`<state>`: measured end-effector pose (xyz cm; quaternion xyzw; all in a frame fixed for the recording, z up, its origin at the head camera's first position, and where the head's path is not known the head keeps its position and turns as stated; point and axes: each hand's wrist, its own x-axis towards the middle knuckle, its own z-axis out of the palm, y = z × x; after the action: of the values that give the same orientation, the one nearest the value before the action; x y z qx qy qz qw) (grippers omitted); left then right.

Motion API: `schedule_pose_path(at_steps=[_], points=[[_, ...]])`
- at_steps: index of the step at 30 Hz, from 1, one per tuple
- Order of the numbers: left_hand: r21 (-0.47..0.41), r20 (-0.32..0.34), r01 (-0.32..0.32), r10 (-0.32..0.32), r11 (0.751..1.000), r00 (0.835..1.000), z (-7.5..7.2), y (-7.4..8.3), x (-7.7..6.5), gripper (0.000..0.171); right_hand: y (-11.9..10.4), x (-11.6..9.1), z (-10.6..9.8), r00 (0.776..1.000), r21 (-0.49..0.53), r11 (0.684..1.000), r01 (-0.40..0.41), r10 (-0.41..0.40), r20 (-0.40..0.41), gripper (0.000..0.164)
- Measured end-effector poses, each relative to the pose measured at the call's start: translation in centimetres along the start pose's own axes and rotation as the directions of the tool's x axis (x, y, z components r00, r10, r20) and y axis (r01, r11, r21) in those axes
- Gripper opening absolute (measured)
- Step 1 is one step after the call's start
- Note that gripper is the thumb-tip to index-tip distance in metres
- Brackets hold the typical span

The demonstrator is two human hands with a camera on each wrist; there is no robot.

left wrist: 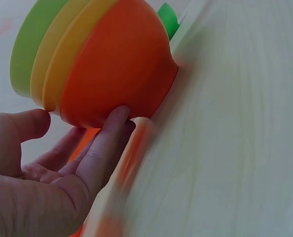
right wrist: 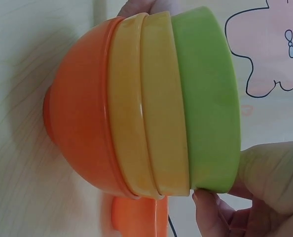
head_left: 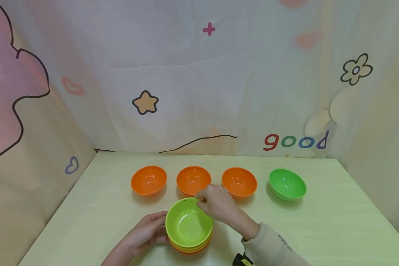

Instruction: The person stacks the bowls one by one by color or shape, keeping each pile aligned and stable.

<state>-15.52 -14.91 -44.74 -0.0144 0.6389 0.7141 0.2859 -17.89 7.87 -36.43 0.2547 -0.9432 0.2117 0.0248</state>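
A light green bowl (head_left: 188, 225) tops a stack near the front middle of the table. Below it, in the right wrist view, come two yellow bowls (right wrist: 162, 103) and an orange bowl (right wrist: 82, 108) at the bottom. My right hand (head_left: 217, 203) pinches the green bowl's far right rim between thumb and fingers. From the left, my left hand (head_left: 147, 233) holds the stack's side. In the left wrist view its fingers (left wrist: 94, 153) lie against the bottom orange bowl, and the thumb is at a yellow bowl's rim.
Behind the stack stands a row of single bowls: a left orange bowl (head_left: 149, 181), a middle orange bowl (head_left: 193, 180), a right orange bowl (head_left: 239, 182) and a brighter green bowl (head_left: 287, 184). A printed curtain (head_left: 193, 111) borders the pale table (head_left: 86, 214).
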Motion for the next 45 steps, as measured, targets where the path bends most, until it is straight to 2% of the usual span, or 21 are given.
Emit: schedule_pose_path(at_steps=[7, 19, 29, 33, 40, 45], points=[[-0.006, -0.005, 0.004, -0.004, 1.0, 1.0, 0.1, 0.0, 0.0, 0.056, 0.2, -0.4, 0.2, 1.0, 0.035, 0.999, -0.002, 0.002, -0.015, 0.014], [-0.002, -0.01, 0.007, -0.007, 1.0, 1.0, 0.1, 0.1, -0.1, 0.057, 1.1, -0.6, 0.6, 0.999, 0.203, 0.978, -0.041, 0.043, -0.005, 0.02], [-0.004, -0.004, 0.0, 0.0, 1.0, 1.0, 0.0, 0.0, 0.0, 0.059, 2.4, -1.0, 1.0, 0.996, 0.298, 0.951, -0.086, 0.092, -0.005, 0.035], [-0.004, 0.002, -0.004, 0.004, 1.0, 1.0, 0.0, 0.0, 0.0, 0.06, 2.9, -1.4, 1.4, 0.992, 0.404, 0.907, -0.121, 0.123, 0.021, 0.038], [-0.01, 0.005, 0.005, -0.005, 1.0, 1.0, 0.0, 0.0, 0.0, 0.057, 3.7, -2.0, 1.9, 0.975, 0.617, 0.754, -0.224, 0.176, 0.138, 0.045], [-0.017, 0.012, 0.003, -0.002, 1.0, 1.0, 0.0, 0.0, -0.1, 0.057, 4.1, -2.6, 2.4, 0.966, 0.683, 0.683, -0.26, 0.182, 0.186, 0.05]])
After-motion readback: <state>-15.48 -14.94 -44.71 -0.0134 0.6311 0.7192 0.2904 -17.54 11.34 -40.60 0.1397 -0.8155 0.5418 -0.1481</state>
